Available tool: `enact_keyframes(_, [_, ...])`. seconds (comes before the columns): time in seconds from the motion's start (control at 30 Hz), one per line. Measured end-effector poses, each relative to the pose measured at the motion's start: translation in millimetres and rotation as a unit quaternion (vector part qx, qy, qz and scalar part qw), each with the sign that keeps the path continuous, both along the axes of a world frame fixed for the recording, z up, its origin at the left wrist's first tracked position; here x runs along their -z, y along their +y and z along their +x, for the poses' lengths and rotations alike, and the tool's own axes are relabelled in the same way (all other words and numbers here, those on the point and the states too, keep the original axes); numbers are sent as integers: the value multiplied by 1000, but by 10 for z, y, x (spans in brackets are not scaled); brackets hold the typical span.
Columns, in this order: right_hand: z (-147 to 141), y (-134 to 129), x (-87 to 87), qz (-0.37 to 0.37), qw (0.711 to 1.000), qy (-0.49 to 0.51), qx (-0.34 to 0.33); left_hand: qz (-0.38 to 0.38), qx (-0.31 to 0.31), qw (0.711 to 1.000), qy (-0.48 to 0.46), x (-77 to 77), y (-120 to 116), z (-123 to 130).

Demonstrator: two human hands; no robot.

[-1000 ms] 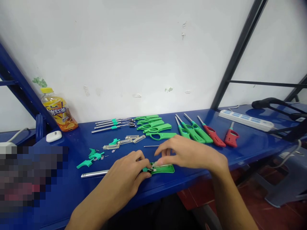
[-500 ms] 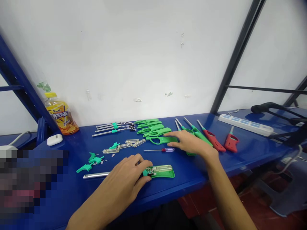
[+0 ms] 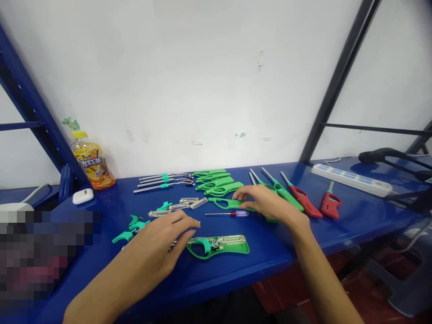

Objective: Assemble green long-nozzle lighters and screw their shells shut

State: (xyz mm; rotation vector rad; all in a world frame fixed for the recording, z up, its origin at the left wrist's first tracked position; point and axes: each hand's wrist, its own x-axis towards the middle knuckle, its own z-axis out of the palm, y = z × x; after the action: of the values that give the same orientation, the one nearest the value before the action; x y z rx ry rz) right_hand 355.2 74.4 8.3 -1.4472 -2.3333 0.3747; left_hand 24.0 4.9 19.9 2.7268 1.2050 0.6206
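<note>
My left hand (image 3: 158, 238) hovers over a metal rod, with its thumb and index finger slightly apart. Just right of it lies an opened green lighter half-shell (image 3: 241, 247), holding a teal trigger (image 3: 204, 243), wires and a clear fuel tank (image 3: 232, 240). My right hand (image 3: 261, 200) has its fingers and thumb closed round the handle end of an empty green half-shell (image 3: 224, 204). Below that shell lies a screwdriver (image 3: 239, 213) with a purple handle. The middle of the rod is hidden under my left hand.
Metal rods (image 3: 151, 189), clear tanks (image 3: 178, 206), teal triggers (image 3: 123, 236) and green shells (image 3: 221, 189) lie on the blue table (image 3: 216, 274). Red lighters (image 3: 330, 206), a power strip (image 3: 351, 179), a bottle (image 3: 94, 167) and a white case (image 3: 83, 196) stand farther out.
My left hand has shifted left, off the opened lighter, uncovering its teal trigger and loop. My right hand's fingers have curled in on the green half-shell. The view has shifted slightly.
</note>
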Motion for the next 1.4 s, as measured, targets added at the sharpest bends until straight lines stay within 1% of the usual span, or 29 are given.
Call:
enact_keyframes(0.1, [-1, -5, 21, -2, 1000, 0, -1, 4, -23, 1000, -1, -11, 58, -107])
enact_keyframes(0.2, [-8, -4, 64, -10, 1000, -5, 12, -5, -39, 999, -7, -9, 110, -200])
enact_keyframes(0.37, [-51, -13, 118, -26, 999, -14, 39, -18, -47, 999, -11, -28, 121, -252])
enact_keyframes(0.6, [-96, -110, 66, -49, 997, -24, 54, -1, -51, 999, -6, -28, 63, -218])
enact_keyframes(0.77, [-87, -116, 55, -57, 996, -29, 55, -2, -47, 999, -17, 0, 70, -218])
enact_keyframes(0.93, [-52, -86, 67, -60, 997, -24, 46, -34, -37, 999, -8, 1, 68, -194])
enact_keyframes(1.2, [-42, -89, 64, -65, 997, -6, 33, -78, -12, 997, 13, 20, 53, -45])
enact_keyframes(1.4, [-22, -54, 91, -64, 998, 3, 29, -101, -12, 994, 25, 28, 6, 25])
